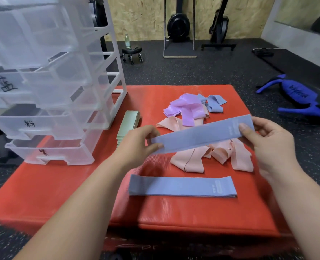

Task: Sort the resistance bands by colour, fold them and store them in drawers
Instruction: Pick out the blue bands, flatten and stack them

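Both hands hold one blue band point(202, 136) stretched flat above the red mat point(61, 188): my left hand point(142, 141) pinches its left end, my right hand point(267, 139) its right end. A second blue band point(182, 186) lies flat on the mat below. Behind the held band sit a heap of pink bands point(217, 156), purple bands point(185, 108) and a loose blue band point(214, 103). Green bands point(127, 126) lie stacked beside the clear drawer unit point(48, 102), whose drawers bear handwritten labels.
The drawer unit stands on the mat's left part, its lower drawers pulled slightly out. On the dark gym floor are a blue bag point(301, 98) at right, a small wheeled stool point(132, 53) with a bottle, and exercise machines along the wooden wall.
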Motion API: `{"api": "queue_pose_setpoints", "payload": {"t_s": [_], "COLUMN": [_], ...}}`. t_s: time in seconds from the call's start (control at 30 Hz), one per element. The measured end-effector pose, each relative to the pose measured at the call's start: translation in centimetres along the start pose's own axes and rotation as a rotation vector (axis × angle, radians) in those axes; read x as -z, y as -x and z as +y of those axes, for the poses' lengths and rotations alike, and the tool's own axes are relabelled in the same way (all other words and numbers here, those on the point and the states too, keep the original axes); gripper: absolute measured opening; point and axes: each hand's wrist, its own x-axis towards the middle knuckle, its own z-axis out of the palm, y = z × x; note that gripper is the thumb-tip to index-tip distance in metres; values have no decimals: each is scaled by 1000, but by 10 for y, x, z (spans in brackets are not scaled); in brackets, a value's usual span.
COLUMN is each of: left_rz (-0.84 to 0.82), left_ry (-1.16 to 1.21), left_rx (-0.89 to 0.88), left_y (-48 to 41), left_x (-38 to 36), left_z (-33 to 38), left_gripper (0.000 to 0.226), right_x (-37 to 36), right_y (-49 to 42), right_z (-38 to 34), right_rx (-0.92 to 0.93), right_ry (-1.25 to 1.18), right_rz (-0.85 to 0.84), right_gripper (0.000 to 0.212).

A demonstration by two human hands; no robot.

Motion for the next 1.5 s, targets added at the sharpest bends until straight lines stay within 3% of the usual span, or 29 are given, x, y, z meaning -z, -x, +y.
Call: {"api": "queue_pose_setpoints", "payload": {"t_s": [0.17,0.47,0.63,0.8,1.03,1.3,1.5], "left_rz": [12,67,122,219,221,86,-30], "left_ry": [180,414,412,275,61,-166,-391], "left_rx": [124,283,346,338,292,146,52], "left_y": [23,73,96,104,105,104,102], "left_x": [12,27,26,20,10,1,0], "left_z": [0,2,1,-2,-3,-7,-15], "left_gripper": [18,23,30,25,26,36,34], "right_x": [13,28,35,35,33,27,28], "right_y": [13,46,68,75,72,73,73], "right_z": [4,7,8,17,34,37,39], "right_rx": [-199,-340,-327,-233,-138,30,9], "right_ry": [-27,22,168,398,686,1011,1103], "right_rz": [-70,-109,-147,-174,-171,-234,-284], "right_gripper": [26,34,16,18,21,20,26]}}
